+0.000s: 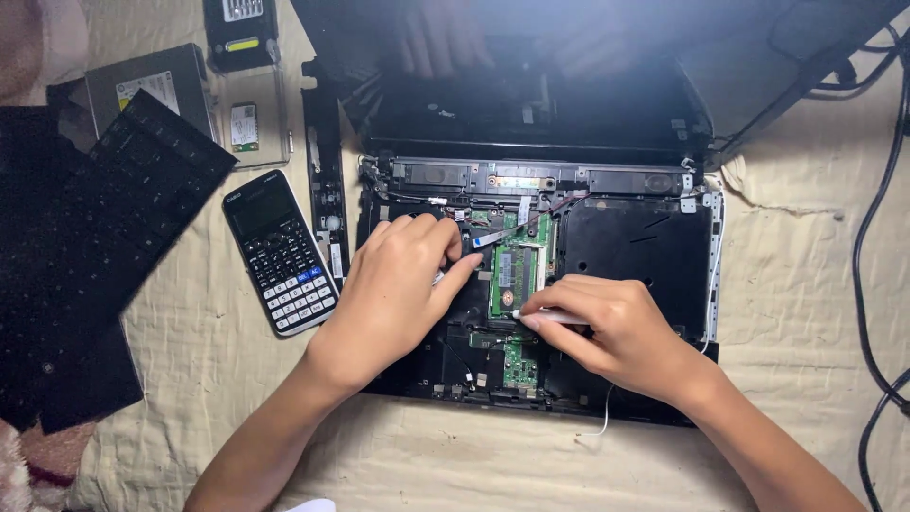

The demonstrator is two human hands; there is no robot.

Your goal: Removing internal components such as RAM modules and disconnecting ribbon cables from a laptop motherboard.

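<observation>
An opened black laptop base [626,246] lies in front of me with its keyboard taken off and its inner parts bare. A green memory module [517,270] sits in the middle of the board. My left hand [398,284] rests on the base just left of that module, fingers curled, thumb touching its left edge. My right hand [607,332] pinches a thin white tool [555,317] whose tip meets the module's lower edge. A smaller green board [518,360] shows below. The dark screen [531,85] stands open at the far side and mirrors both hands.
The removed black keyboard [85,246] lies at the left, a calculator [282,251] beside it. A black plastic strip [324,171], a grey drive [152,85], a clear case with a small green card [248,128] and black cables [877,209] at the right lie on the beige cloth [806,284].
</observation>
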